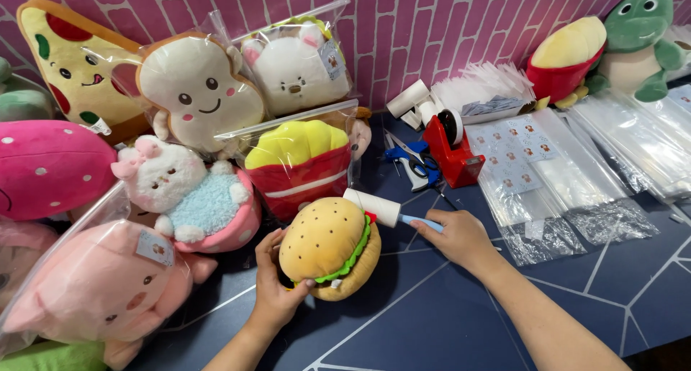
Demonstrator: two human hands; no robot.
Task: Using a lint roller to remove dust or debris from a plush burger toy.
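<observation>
One burger plush (331, 247) on the dark blue table (446, 320), tipped on edge: bun top facing left and up toward the camera, green lettuce rim and lower bun to the right, layers running roughly top to bottom. Gripped from the lower left by the left hand (277, 288), fingers curled round its edge, thumb up along the near side. One lint roller (381, 209) resting across the burger's upper right, long axis lying left to right with a slight downward slant, white roll end at left, blue handle at right. Held at that handle by the right hand (457, 238), fingers closed about it.

Around them: one pizza-slice plush (72, 61), one toast plush (198, 90), one white bear (295, 69) in a bag, two fries plushes, one bagged (299, 162) and one far right (565, 58), one pink-and-blue bunny (194, 195), one strawberry (50, 166), one bagged pink pig (101, 284), one green dinosaur (637, 43). One red tape dispenser (450, 151), one pair of blue scissors (410, 162), possibly two paper rolls (410, 101) behind, hard to separate. Stacks of clear bags (568, 177) at right, uncountable
</observation>
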